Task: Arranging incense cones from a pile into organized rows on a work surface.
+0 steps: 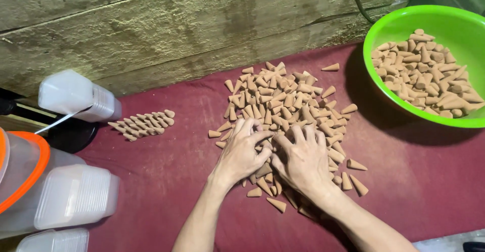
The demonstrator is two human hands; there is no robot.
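Observation:
A loose pile of tan incense cones [285, 100] lies spread on a dark red cloth [166, 171]. My left hand [241, 151] and my right hand [303, 158] rest palm down on the near part of the pile, side by side and touching, fingers spread over the cones. Whether either hand grips a cone cannot be seen. To the left, a small neat bundle of cones [142, 124] lies packed together on the cloth.
A green plastic bowl [457, 19] at the far right holds many more cones. Clear plastic containers [70, 199], one with an orange rim [30, 173], stand stacked at the left edge. A rough concrete wall [177, 24] runs along the back.

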